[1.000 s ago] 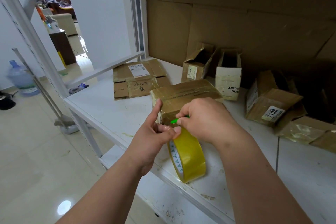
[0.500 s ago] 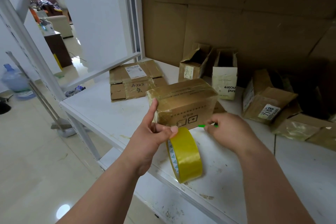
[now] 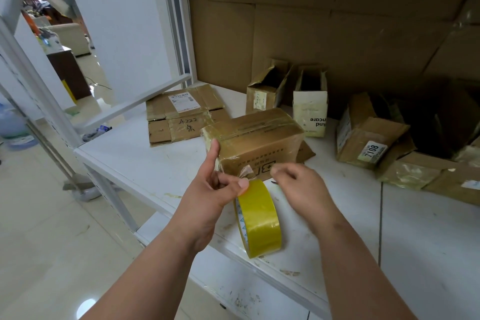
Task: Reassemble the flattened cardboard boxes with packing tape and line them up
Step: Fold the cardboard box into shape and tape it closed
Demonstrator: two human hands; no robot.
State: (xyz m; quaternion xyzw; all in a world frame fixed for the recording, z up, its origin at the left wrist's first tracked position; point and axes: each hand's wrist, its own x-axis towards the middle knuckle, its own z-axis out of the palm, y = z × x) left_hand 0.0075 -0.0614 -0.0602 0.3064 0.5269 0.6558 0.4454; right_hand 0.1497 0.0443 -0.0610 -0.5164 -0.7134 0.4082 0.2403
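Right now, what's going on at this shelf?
A person is taping a cardboard box on a white shelf. The left hand holds the yellow tape roll by its top, thumb raised against the box's corner. The right hand hovers beside the roll with its fingers curled; whether it holds anything cannot be told. A flattened box lies behind, and several open boxes stand or lie at the back.

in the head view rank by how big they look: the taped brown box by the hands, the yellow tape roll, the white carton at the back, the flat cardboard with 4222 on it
1. Taped brown cardboard box
2. Flattened cardboard marked 4222, a close second
3. Yellow packing tape roll and upright white carton: they look alike, and the roll is nearer the camera, so unranked.
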